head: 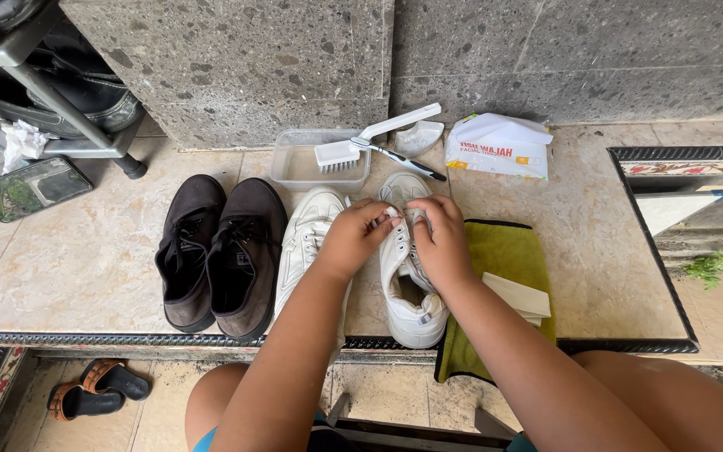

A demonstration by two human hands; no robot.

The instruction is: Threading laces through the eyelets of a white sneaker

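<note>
Both hands, the left hand (353,237) and the right hand (439,241), pinch the laces on 1 white shoe (406,259) that sits on the tiled surface (85,259), partly on a green cloth (508,251). Its twin, the other white shoe (307,238), lies untouched beside 2 dark shoes (219,251). A white brush (353,146) rests on a clear tub (294,163), so I think the lace work has only begun.

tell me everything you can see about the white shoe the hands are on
The white shoe is a low lace-up sneaker, seemingly smooth leather or synthetic. It stands upright on the tiled ledge, heel toward the person, partly on a green cloth. Left hand and right hand both touch its laces near the toe.
</note>
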